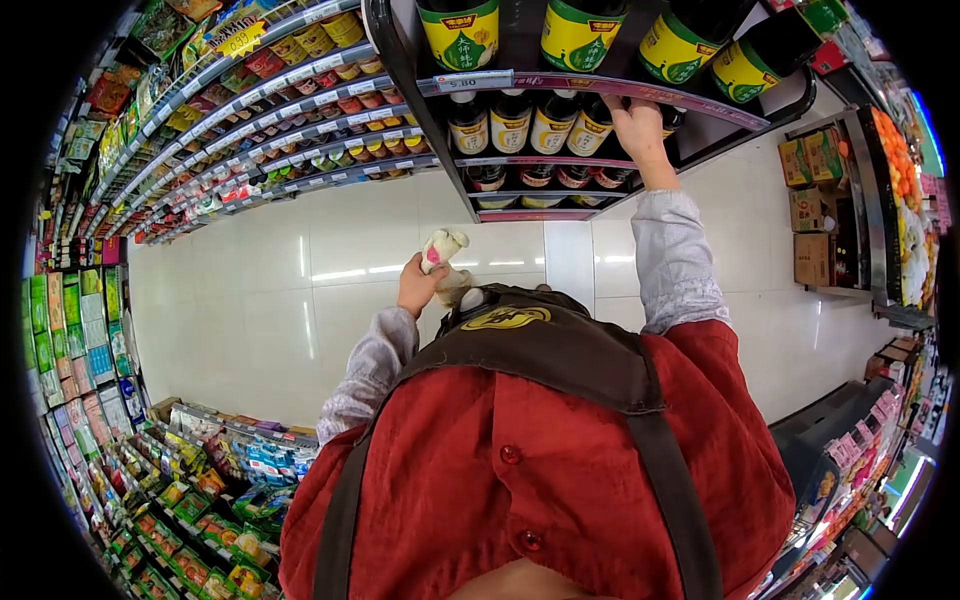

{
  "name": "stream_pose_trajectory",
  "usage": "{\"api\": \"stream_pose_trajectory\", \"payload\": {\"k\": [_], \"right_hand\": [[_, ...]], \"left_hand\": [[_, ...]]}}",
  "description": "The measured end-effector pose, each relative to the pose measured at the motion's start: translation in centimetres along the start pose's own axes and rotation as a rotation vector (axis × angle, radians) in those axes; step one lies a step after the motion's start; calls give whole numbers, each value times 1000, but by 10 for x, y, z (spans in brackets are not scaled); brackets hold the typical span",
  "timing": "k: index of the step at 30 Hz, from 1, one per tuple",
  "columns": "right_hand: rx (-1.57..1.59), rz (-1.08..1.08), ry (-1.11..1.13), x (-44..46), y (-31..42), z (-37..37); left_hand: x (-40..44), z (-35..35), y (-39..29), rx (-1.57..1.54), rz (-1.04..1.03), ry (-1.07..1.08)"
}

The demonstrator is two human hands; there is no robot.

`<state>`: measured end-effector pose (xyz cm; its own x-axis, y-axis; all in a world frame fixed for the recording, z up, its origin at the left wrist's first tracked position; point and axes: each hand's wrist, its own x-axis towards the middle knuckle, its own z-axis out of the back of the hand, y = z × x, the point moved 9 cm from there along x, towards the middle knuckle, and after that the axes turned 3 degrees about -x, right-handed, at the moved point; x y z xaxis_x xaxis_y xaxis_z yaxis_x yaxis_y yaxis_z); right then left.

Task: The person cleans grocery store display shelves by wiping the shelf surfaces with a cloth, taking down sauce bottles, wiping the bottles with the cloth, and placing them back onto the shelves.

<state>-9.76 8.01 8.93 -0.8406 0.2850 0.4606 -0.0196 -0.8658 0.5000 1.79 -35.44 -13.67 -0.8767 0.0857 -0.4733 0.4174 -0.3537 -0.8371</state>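
Note:
My left hand (413, 287) is closed around a crumpled off-white cloth (443, 247) with a pink patch, held low in front of the apron (500, 318). Up at the shelf unit, my right hand (640, 132) reaches in just below the pink-trimmed edge of the upper shelf (590, 86). Its fingertips are hidden there, so whether it grips anything does not show. Left of it stands a row of dark bottles with white and yellow labels (511, 126). Above, larger dark bottles with yellow and green labels (583, 38) fill the top shelf.
At left, curved shelves (300, 75) hold jars and packets. Below them a rack of bagged goods (190, 510) runs along the aisle. Cardboard boxes (812, 210) are stacked at the right beside a produce display (895, 170). Pale tiled floor (230, 310) lies between.

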Motion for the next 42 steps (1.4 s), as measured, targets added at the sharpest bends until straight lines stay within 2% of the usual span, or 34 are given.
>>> {"api": "stream_pose_trajectory", "payload": {"k": [3,5,6,7,9,11,14,16,17,19,20,23,31,32,36,39,41,42], "right_hand": [[139,9,11,0,-5,-1],[130,-88,95,-10,6,13],[151,-215,91,-16,4,24],[291,-229,-22,-26,-5,35],[359,-198,-379,-44,-28,63],[126,-247,-497,-51,-46,85],[0,-222,-491,-33,-66,89],[56,-190,-248,-10,-76,69],[55,-195,-253,-5,-82,68],[-51,-185,-107,2,-93,50],[-91,-137,-122,3,-94,48],[-44,-170,-212,-5,-73,63],[-35,-153,-191,-8,-49,45],[-23,-75,-271,-9,-38,48],[-56,-92,-267,-9,-35,45],[-85,-180,-189,-8,-42,43],[35,-253,13,-5,-54,31],[32,-253,9,-5,-57,37]], "left_hand": [[0,-2,2,19,-9,-5],[2,-3,6,30,-38,-10],[1,-2,6,43,-46,-25],[1,-1,6,56,-57,-36],[1,-2,6,39,-39,-15],[-2,-6,7,29,-12,2],[-3,-7,8,44,17,-1],[-4,-10,5,50,23,13],[-3,-11,4,55,20,16],[-1,-13,0,58,-8,15],[0,-13,-1,61,-12,17],[-4,-16,-8,114,-4,11],[-6,-26,-8,129,-11,59],[-7,-27,-10,132,-13,59],[-9,-28,-9,98,-31,45],[-11,-27,-6,77,-77,29],[-12,-26,-4,67,-116,26],[-11,-24,1,90,-93,14]]}}
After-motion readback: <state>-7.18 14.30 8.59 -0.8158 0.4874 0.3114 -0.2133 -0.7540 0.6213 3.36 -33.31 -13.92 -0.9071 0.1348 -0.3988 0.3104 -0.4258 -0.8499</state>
